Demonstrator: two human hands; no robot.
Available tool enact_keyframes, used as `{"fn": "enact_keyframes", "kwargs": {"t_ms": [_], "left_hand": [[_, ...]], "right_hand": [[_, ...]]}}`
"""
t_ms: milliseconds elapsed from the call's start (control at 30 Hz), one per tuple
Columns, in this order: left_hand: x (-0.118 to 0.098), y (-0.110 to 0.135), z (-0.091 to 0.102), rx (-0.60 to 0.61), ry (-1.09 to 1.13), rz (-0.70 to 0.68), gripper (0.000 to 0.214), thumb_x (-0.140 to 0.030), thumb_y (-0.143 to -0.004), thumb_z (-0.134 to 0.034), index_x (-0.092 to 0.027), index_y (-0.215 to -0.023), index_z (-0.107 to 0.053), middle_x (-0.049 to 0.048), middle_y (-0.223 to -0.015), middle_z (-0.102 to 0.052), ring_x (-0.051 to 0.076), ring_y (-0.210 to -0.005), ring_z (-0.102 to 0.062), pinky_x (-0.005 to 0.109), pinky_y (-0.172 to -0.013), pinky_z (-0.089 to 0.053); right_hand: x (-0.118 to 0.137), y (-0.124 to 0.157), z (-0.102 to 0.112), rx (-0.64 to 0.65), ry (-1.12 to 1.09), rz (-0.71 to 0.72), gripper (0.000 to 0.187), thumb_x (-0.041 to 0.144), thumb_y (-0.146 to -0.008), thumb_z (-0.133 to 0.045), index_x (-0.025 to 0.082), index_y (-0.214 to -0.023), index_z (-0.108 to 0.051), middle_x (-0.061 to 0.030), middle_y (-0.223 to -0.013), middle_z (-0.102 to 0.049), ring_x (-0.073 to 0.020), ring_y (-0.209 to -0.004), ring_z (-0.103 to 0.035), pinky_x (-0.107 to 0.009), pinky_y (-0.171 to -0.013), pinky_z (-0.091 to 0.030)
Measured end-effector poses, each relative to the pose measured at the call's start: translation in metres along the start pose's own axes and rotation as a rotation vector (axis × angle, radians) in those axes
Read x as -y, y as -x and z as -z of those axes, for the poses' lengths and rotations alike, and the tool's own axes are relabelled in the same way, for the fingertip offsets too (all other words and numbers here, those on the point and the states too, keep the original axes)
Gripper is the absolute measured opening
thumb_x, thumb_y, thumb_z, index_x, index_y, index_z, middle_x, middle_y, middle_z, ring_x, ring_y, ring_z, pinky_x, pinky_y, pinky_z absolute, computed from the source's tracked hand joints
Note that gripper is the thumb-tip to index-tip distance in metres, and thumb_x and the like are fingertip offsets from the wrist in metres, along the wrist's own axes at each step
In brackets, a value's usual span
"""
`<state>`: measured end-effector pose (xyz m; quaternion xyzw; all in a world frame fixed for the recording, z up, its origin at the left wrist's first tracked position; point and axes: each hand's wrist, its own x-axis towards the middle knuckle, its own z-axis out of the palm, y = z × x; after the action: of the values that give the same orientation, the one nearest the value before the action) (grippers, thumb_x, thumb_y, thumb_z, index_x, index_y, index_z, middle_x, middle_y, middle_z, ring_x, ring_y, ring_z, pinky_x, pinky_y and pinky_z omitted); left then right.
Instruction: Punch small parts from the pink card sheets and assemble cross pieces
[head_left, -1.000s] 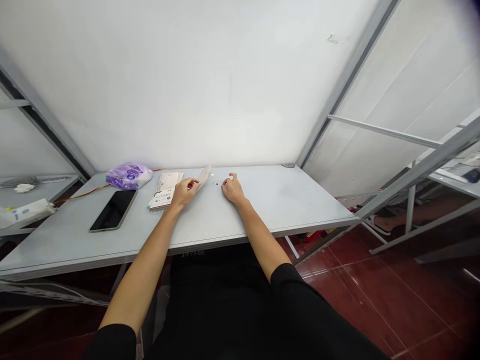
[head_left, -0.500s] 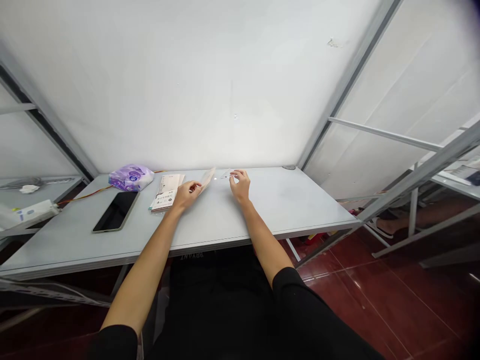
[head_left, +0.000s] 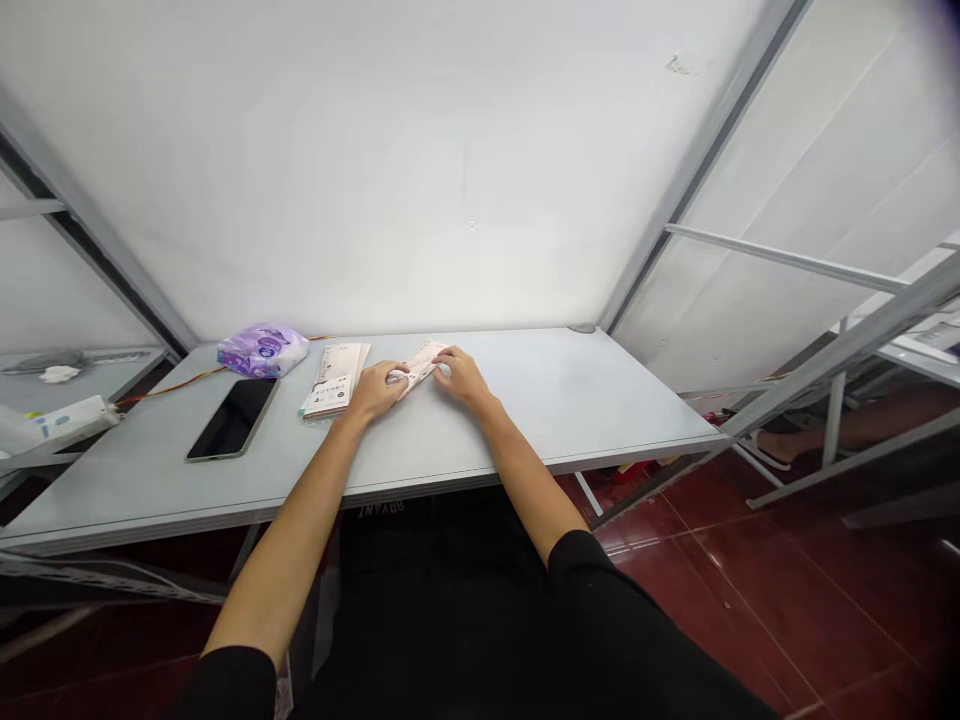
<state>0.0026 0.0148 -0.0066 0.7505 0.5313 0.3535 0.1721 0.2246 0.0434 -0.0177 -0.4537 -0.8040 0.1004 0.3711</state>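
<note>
a person leaned over a pale grey table (head_left: 577, 410), forearms reaching out of black sleeves (head_left: 229, 688) and meeting near the middle of the far half of the top. a folded paper slip (head_left: 421, 366), pale pink and lying at a slant, sat between the hands, its lower end under the curled fingers of the left hand (head_left: 373, 392) and its upper end under the right hand (head_left: 463, 380). neither hand was spread open; both had closed in on the slip, and holding it from both ends seemed to keep it steady against the tabletop. just to the left lay a stack of printed leaflets (head_left: 335, 380), close beside the left hand but apart from it. farther left, a purple plastic pack (head_left: 262, 350) and a dark smartphone (head_left: 232, 418) rested out of the way of the hands, with a thin orange wire (head_left: 169, 382) running along the table behind them.
</note>
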Motion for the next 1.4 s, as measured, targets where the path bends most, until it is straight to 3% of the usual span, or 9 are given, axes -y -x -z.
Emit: {"fn": "enact_keyframes", "kwargs": {"t_ms": [100, 233, 567, 800, 933, 1067, 1167, 1300, 1400], "left_hand": [[0.003, 0.0, -0.002, 0.009, -0.061, -0.052, 0.034, -0.041, -0.083, -0.065, -0.022, -0.11, -0.072, 0.0074, -0.122, -0.073, 0.027, -0.117, -0.066, 0.039, -0.109, -0.048], [0.011, -0.001, -0.006, 0.055, -0.137, -0.033, 0.04, -0.034, -0.082, -0.065, -0.021, -0.119, -0.069, 0.0092, -0.129, -0.071, 0.028, -0.122, -0.064, 0.04, -0.112, -0.045], [0.009, -0.001, 0.0, 0.019, 0.008, 0.089, 0.038, -0.044, -0.092, -0.055, -0.022, -0.118, -0.072, 0.0061, -0.114, -0.077, 0.024, -0.106, -0.071, 0.035, -0.101, -0.052], [0.007, -0.001, -0.002, -0.012, 0.087, 0.063, 0.035, -0.047, -0.091, -0.057, -0.023, -0.11, -0.074, 0.0051, -0.109, -0.078, 0.023, -0.101, -0.073, 0.034, -0.097, -0.054], [0.003, 0.0, 0.001, -0.062, 0.067, 0.043, 0.035, -0.046, -0.093, -0.054, -0.023, -0.109, -0.075, 0.0059, -0.107, -0.079, 0.024, -0.1, -0.073, 0.034, -0.097, -0.054], [-0.002, 0.003, 0.0, -0.089, 0.035, -0.022, 0.037, -0.045, -0.097, -0.05, -0.023, -0.109, -0.077, 0.0057, -0.107, -0.079, 0.024, -0.097, -0.073, 0.033, -0.093, -0.053], [-0.009, 0.002, 0.001, -0.13, -0.037, -0.042, 0.038, -0.042, -0.099, -0.046, -0.023, -0.109, -0.077, 0.0064, -0.108, -0.079, 0.024, -0.096, -0.073, 0.032, -0.091, -0.053], [-0.025, -0.006, 0.025, -0.221, -0.258, 0.026, 0.041, -0.037, -0.101, -0.04, -0.02, -0.112, -0.076, 0.0106, -0.103, -0.079, 0.026, -0.093, -0.073, 0.035, -0.092, -0.051], [-0.041, -0.011, 0.065, -0.246, -0.488, 0.093, 0.045, -0.039, -0.103, -0.035, -0.018, -0.115, -0.074, 0.014, -0.097, -0.077, 0.029, -0.094, -0.072, 0.038, -0.091, -0.05]], "right_hand": [[-0.005, 0.0, -0.005, 0.072, 0.048, -0.027, 0.025, 0.012, -0.088, -0.062, 0.017, -0.107, -0.078, -0.0115, -0.118, -0.069, -0.0221, -0.11, -0.066, -0.037, -0.107, -0.05], [-0.007, 0.001, -0.007, 0.105, 0.065, -0.054, 0.025, 0.014, -0.088, -0.065, 0.016, -0.11, -0.078, -0.0132, -0.122, -0.069, -0.0228, -0.114, -0.066, -0.036, -0.108, -0.049], [0.001, 0.001, -0.007, 0.094, 0.074, -0.022, 0.026, 0.027, -0.096, -0.065, 0.019, -0.119, -0.076, -0.0125, -0.128, -0.067, -0.0211, -0.117, -0.064, -0.035, -0.108, -0.048], [0.005, -0.001, -0.004, 0.069, 0.176, 0.033, 0.029, 0.026, -0.099, -0.06, 0.017, -0.121, -0.075, -0.0126, -0.121, -0.072, -0.0256, -0.12, -0.06, -0.041, -0.112, -0.045], [0.008, 0.0, -0.001, 0.022, 0.171, 0.047, 0.029, 0.027, -0.1, -0.058, 0.021, -0.123, -0.074, -0.0096, -0.126, -0.073, -0.0248, -0.121, -0.06, -0.042, -0.109, -0.046], [0.012, 0.001, -0.001, -0.03, 0.215, 0.038, 0.021, 0.031, -0.1, -0.059, 0.022, -0.106, -0.078, -0.0075, -0.117, -0.076, -0.0266, -0.12, -0.06, -0.046, -0.107, -0.044], [0.015, 0.001, 0.001, -0.159, 0.202, 0.07, 0.022, 0.03, -0.101, -0.057, 0.022, -0.105, -0.077, -0.0084, -0.119, -0.074, -0.0235, -0.119, -0.06, -0.042, -0.109, -0.041], [0.016, 0.0, 0.009, -0.466, 0.161, 0.008, 0.031, 0.03, -0.105, -0.046, 0.021, -0.108, -0.075, -0.0111, -0.126, -0.067, -0.0224, -0.118, -0.058, -0.039, -0.108, -0.041], [0.015, -0.001, 0.013, -0.466, 0.15, -0.126, 0.031, 0.03, -0.104, -0.044, 0.021, -0.11, -0.074, -0.0119, -0.121, -0.066, -0.0238, -0.113, -0.059, -0.04, -0.103, -0.043]]}}
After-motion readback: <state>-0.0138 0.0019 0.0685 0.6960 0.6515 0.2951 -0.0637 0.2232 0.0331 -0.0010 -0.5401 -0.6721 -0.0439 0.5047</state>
